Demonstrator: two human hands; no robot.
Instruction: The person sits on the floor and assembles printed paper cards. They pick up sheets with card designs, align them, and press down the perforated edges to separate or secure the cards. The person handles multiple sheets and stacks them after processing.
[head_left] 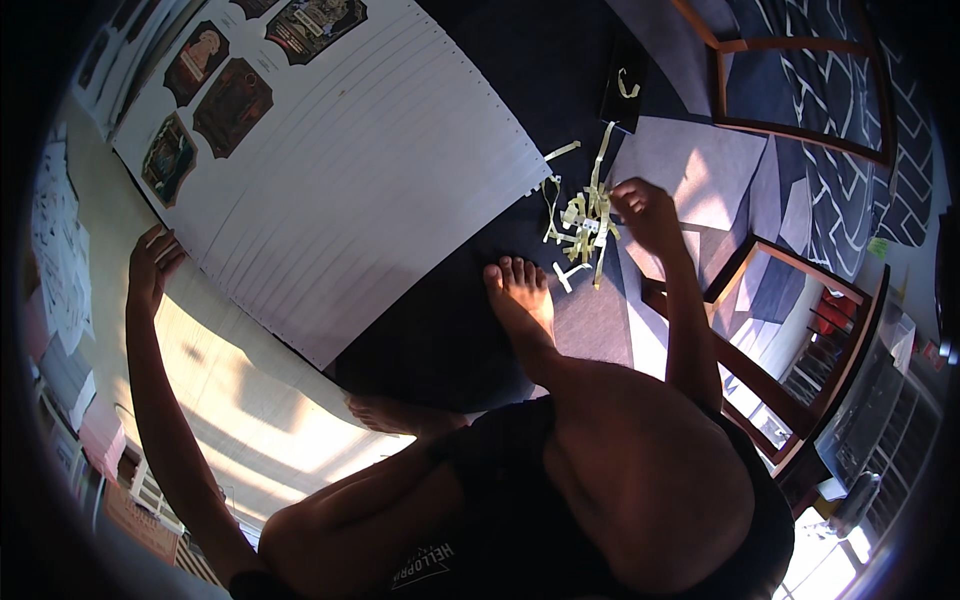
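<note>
A large white sheet (370, 190) lies on a dark mat, with several dark, ornate-edged printed pictures (233, 108) at its far left. My left hand (152, 265) is at the sheet's left edge, fingers extended and slightly bent, holding nothing that I can see. Beyond the sheet's right corner lies a tangled heap of pale yellow tape strips (583, 222). At the heap's right side is my right hand (648, 215), its fingers curled and the tips pinched against a strip. The exact grip is partly hidden.
A flat black box (622, 85) with a curl of tape on it lies beyond the heap. Wooden chair frames (800, 130) stand to the right. My bare foot (522, 300) rests on the dark mat (430, 350) near the strips. Papers (65, 250) lie at the far left.
</note>
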